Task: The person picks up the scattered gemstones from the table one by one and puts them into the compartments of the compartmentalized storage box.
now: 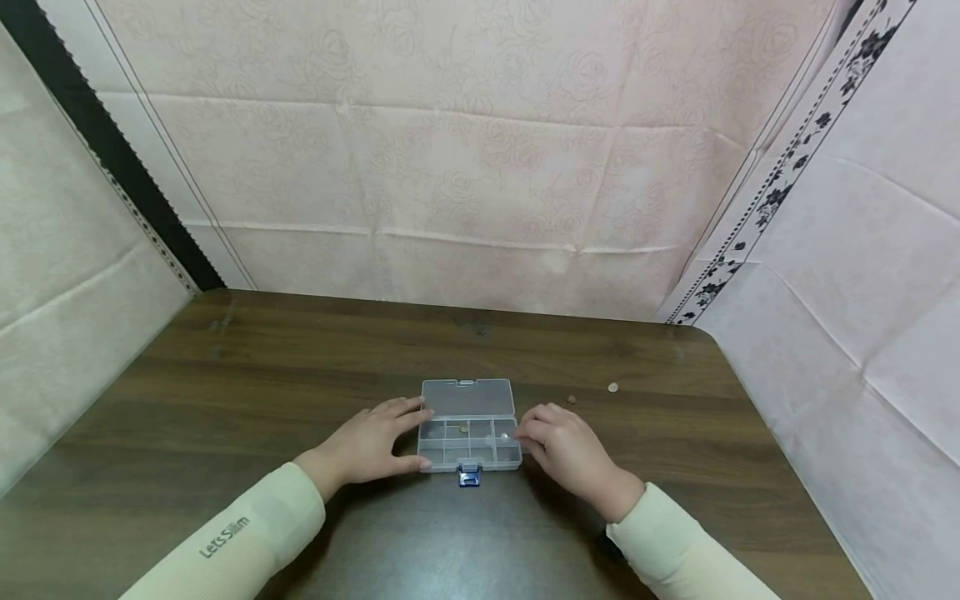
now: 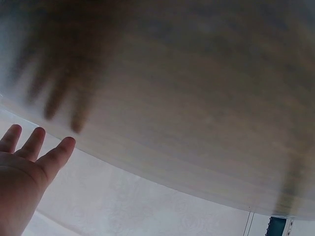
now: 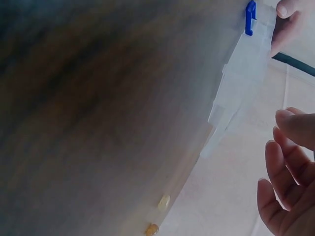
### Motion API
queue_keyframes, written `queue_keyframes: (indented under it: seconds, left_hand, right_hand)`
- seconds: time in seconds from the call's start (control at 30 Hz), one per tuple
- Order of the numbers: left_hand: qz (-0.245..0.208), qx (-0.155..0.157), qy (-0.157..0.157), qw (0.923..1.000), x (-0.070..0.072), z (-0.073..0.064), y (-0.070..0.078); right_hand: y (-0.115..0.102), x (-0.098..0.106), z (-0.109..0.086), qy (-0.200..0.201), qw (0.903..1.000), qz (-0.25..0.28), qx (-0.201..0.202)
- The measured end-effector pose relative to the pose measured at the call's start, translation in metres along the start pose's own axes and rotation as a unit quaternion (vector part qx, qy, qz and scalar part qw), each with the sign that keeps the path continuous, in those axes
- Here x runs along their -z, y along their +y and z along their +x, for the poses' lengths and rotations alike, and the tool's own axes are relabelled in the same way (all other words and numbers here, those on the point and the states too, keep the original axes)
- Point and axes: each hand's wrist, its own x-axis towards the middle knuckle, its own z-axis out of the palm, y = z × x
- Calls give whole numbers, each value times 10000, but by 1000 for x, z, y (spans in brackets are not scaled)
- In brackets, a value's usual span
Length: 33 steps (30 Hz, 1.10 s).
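Observation:
A clear plastic compartment box [image 1: 468, 443] lies with its lid [image 1: 468, 398] folded back and its blue latch [image 1: 468, 477] toward me. My left hand [image 1: 375, 442] is spread at the box's left side, fingertips and thumb touching its edge. The right hand [image 1: 566, 454] hovers at the right edge, thumb and fingers bent close together over the right compartments. Whether something tiny is between those fingertips cannot be made out. A small whitish piece [image 1: 504, 437] shows just beside them, and a gold-coloured piece [image 1: 463, 428] sits in an upper compartment.
On the brown wooden table [image 1: 360, 342] lie two small pieces, a brownish one [image 1: 572, 400] and a pale one [image 1: 612, 387], beyond the right hand. Pale patterned cloth [image 1: 465, 183] hangs at the back and both sides.

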Motion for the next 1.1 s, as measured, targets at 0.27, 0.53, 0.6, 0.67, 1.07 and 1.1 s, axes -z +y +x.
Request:
queue_keyframes:
  seconds: [0.27,0.53,0.6,0.67,1.07,1.1]
  left_hand:
    - [2,11,-14,10000,0,0,0]
    - [-1,43,-15,10000,0,1,-1]
    - [1,46,-24,10000,-1,1,-1]
    - [6,44,-31,10000,-1,1,-1]
    - [1,8,-24,10000,1,0,0]
    - [11,13,-26,10000,1,0,0]
  right_hand:
    - [-2,-2,2,-231,9996,168,-31]
    - [-2,-3,4,-387,9990,219,-61]
    - [-2,-4,4,-425,9989,212,-48]
    - [-2,-4,5,-469,9987,211,-32]
    - [-5,-4,8,-765,9968,248,22]
    - [-5,-4,8,-795,9965,242,22]
